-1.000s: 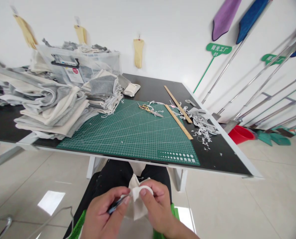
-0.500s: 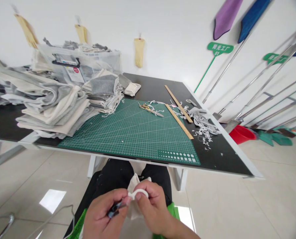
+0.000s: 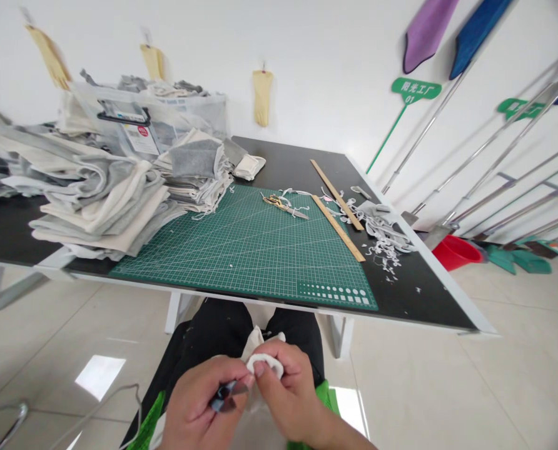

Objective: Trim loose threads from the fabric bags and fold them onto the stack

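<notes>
In my lap, a cream cloth piece [image 3: 266, 359] is held between both hands, its edge bent into a small curve. My left hand [image 3: 204, 397] pinches the cloth's left side with thumb and forefinger. The same hand keeps a small dark tool [image 3: 223, 396] with a shiny, blade-like end against its fingers; its exact kind is unclear. My right hand [image 3: 291, 387] is closed on the right side of the curved edge, the thumb pressing from the front. More of the cloth hangs below and behind the fingers, partly hidden by them.
A green cutting mat [image 3: 260, 250] on the black table carries gold-handled scissors [image 3: 283, 205] and a wooden ruler [image 3: 338, 228]. Folded cloth stacks [image 3: 105, 212] and a clear bin [image 3: 199, 112] stand left. Fabric scraps [image 3: 385, 231] lie right. A red bucket [image 3: 457, 253] is on the floor.
The cloth's edge has turned into a rounder, tighter curve between my fingers. My left hand has shifted slightly right, and the dark tool's shiny end shows more.
</notes>
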A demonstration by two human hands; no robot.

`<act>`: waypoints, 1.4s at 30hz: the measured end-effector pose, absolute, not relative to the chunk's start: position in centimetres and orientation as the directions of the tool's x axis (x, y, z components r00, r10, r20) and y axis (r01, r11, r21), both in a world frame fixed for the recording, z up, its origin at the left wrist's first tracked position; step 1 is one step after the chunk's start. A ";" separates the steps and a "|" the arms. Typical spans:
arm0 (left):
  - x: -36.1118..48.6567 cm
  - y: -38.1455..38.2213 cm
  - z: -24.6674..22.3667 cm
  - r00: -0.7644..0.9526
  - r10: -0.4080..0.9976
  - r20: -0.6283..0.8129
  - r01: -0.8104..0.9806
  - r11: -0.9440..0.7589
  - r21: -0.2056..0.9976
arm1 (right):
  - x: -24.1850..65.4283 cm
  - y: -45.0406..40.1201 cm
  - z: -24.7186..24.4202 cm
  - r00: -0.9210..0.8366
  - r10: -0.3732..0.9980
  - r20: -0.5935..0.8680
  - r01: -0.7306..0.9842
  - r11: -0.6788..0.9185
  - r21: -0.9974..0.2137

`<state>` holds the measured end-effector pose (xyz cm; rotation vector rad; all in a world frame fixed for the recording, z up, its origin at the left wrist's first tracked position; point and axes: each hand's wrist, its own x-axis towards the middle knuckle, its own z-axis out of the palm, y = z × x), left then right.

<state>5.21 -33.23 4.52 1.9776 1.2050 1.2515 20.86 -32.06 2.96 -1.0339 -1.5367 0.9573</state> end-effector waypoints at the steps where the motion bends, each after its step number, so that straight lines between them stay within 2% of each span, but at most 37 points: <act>1: 5.1 -33.2 4.5 0.222 0.867 0.446 0.419 -0.498 0.759 | 20.9 -32.1 3.0 -0.124 0.944 0.306 0.141 0.322 -0.936; 3: 5.0 -33.2 4.4 0.246 0.860 0.448 0.434 -0.511 0.742 | 20.9 -32.1 3.0 -0.118 0.943 0.310 0.132 0.324 -0.937; 11: 5.7 -33.4 3.9 0.129 0.840 0.527 0.448 -0.523 0.725 | 20.7 -32.1 2.7 -0.158 0.965 0.209 0.095 0.226 -0.970; 16: 5.7 -33.0 4.0 0.193 0.806 0.559 0.429 -0.582 0.691 | 21.0 -32.3 2.2 -0.179 0.959 0.222 0.045 0.233 -0.971; 21: 5.7 -33.2 4.0 0.144 0.824 0.548 0.426 -0.551 0.717 | 20.9 -32.3 1.9 -0.252 0.957 0.140 -0.099 0.119 -0.988; 24: 6.0 -33.5 3.7 0.035 0.863 0.504 0.399 -0.474 0.785 | 20.8 -32.2 1.8 -0.259 0.962 0.088 -0.163 0.047 -0.986; 28: 6.5 -33.7 3.7 -0.069 0.892 0.446 0.324 -0.403 0.856 | 20.7 -32.0 1.9 -0.238 0.964 0.122 -0.182 0.079 -0.980; 34: 6.4 -33.6 4.2 -0.037 0.895 0.444 0.340 -0.406 0.848 | 20.5 -32.1 2.1 -0.225 0.967 0.121 -0.212 0.073 -0.974; 42: 5.4 -33.4 4.0 0.110 0.890 0.443 0.416 -0.446 0.792 | 20.2 -31.9 2.3 -0.219 0.963 0.159 -0.244 0.104 -0.964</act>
